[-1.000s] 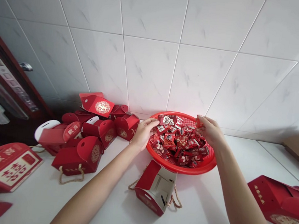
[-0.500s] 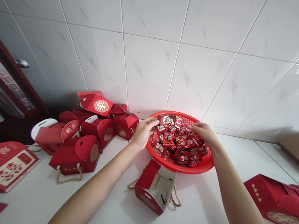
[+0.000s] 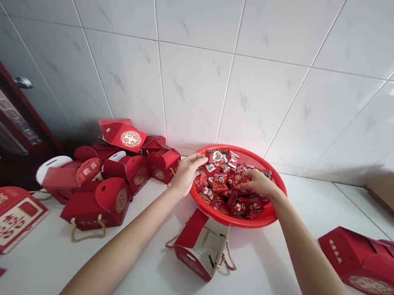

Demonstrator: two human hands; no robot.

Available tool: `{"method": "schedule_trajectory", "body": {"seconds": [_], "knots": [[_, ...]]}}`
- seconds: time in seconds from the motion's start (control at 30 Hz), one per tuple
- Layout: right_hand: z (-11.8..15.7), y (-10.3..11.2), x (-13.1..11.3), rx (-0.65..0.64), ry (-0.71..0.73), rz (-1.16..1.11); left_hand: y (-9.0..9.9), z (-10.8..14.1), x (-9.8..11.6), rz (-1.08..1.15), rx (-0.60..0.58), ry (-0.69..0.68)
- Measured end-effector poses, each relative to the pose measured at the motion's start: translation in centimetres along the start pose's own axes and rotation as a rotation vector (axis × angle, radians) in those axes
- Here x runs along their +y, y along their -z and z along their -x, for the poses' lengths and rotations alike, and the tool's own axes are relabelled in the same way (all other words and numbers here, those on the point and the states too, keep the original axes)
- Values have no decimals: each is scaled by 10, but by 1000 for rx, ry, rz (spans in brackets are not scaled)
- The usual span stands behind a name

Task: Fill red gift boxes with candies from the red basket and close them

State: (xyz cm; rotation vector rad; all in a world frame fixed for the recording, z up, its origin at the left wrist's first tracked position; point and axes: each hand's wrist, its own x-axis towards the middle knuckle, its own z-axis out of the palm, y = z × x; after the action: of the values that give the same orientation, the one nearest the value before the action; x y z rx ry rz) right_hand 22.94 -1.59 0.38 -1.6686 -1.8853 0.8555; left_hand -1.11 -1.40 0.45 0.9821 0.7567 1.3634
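Reaching into the candies [image 3: 219,184]: right hand [image 3: 259,182] just slid in from the basket's [image 3: 245,222] back-right edge, so both hands are busy there.
Left hand [image 3: 186,172] pinches a packet [image 3: 217,156], back-left edge; can't tell right's grip.

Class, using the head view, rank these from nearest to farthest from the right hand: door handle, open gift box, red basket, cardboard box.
1. Red basket, under the right hand
2. Open gift box, nearer the person
3. Cardboard box, far right
4. Door handle, far left
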Motion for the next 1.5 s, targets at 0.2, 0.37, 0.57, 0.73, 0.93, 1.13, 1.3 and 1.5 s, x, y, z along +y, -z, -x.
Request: {"method": "schedule_trajectory", "body": {"seconds": [0.2,0.37,0.57,0.73,0.93,1.13,1.3,1.5], "knots": [[9,4,-8,32,47,-165,0,-1,-1,-22,4,-17],[17,7,-6,132,52,-446,1,-2,-2,-34,1,-30],[36,1,-17,164,128,-664,1,-1,1,-11,-30,-2],[62,9,-33,125,155,-591,1,-1,6,42,-6,39],[94,19,-50,79,160,-455,-1,4,15,-22,-23,45],[114,26,-63,-44,259,-493,-2,19,35,-239,-249,33],[114,31,-53,-48,237,-550,-4,33,54,-316,-385,8],[116,39,-42,38,211,-451,-2,43,76,-556,-515,-61]]}}
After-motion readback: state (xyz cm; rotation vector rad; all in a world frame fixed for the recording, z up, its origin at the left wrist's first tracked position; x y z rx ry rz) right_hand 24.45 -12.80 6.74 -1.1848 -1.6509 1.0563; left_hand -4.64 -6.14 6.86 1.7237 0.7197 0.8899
